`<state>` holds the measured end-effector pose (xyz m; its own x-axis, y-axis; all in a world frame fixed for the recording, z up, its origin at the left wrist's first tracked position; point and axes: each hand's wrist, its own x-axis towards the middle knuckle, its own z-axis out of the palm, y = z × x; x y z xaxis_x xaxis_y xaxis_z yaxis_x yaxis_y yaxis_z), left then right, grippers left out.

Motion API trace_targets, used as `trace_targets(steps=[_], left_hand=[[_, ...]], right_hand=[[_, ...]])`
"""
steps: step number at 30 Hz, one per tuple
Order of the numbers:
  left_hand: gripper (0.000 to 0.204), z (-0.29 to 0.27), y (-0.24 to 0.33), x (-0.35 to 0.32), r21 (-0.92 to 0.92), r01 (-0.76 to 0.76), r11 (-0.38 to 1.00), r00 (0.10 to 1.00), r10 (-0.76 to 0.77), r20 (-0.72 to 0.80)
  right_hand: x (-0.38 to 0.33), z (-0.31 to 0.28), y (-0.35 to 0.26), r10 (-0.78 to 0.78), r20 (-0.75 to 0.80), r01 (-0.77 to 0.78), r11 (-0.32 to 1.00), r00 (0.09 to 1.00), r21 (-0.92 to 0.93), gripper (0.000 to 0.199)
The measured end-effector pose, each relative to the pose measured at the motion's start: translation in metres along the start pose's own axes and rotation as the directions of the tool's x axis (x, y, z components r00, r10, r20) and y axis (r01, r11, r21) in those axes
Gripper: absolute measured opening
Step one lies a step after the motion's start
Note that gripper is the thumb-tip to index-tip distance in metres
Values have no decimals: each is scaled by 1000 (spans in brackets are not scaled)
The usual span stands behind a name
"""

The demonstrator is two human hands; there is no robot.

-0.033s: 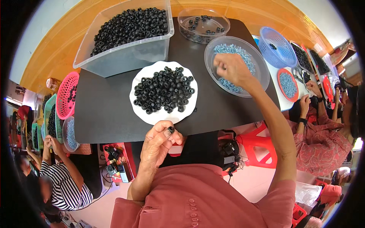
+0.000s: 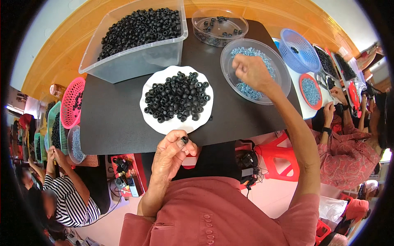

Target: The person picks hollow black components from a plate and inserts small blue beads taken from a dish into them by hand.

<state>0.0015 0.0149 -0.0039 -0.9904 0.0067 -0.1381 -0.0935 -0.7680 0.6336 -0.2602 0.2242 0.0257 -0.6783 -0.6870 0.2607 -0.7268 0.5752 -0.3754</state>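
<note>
My left hand [image 2: 170,153] is closed in a pinch near the table's front edge. Between its thumb and fingertips sits a small round black hollow piece [image 2: 184,140], its opening turned up. Just beyond it, a white scalloped plate [image 2: 148,117] bears a heap of similar black pieces [image 2: 176,98]. My right hand [image 2: 252,71] hangs with curled fingers over a round clear dish [image 2: 283,84] of small bluish see-through pieces [image 2: 249,92]. Whatever those fingers hold, if anything, is hidden from view.
A large clear bin [image 2: 135,65] full of black pieces stands behind the plate. Beside it is a clear round tub [image 2: 219,26] holding a few. Co-workers sit on both sides, near a pink basket [image 2: 67,110] and a blue basket [image 2: 301,53].
My right hand has shifted slightly over the dish, its fingers curled a little tighter. My left hand and the black piece in it have stayed put.
</note>
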Motion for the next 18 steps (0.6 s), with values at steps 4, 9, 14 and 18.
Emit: trace_targets(steps=[4, 9, 14, 18], left_hand=[[15, 0, -1, 1, 2, -2, 1000, 1000, 2, 10], [15, -1, -1, 2, 3, 10, 1000, 1000, -10, 15], [15, 0, -1, 2, 8, 16, 1000, 1000, -16, 9], [15, -2, -2, 2, 4, 16, 1000, 1000, -16, 17]], right_hand=[[-2, -17, -10, 122, -119, -116, 992, 985, 56, 15], [-8, -22, -9, 117, 5, -117, 992, 993, 41, 11], [-9, -12, -2, 10, 124, 18, 975, 992, -221, 12], [-5, -9, -8, 31, 125, 5, 962, 992, -273, 11]])
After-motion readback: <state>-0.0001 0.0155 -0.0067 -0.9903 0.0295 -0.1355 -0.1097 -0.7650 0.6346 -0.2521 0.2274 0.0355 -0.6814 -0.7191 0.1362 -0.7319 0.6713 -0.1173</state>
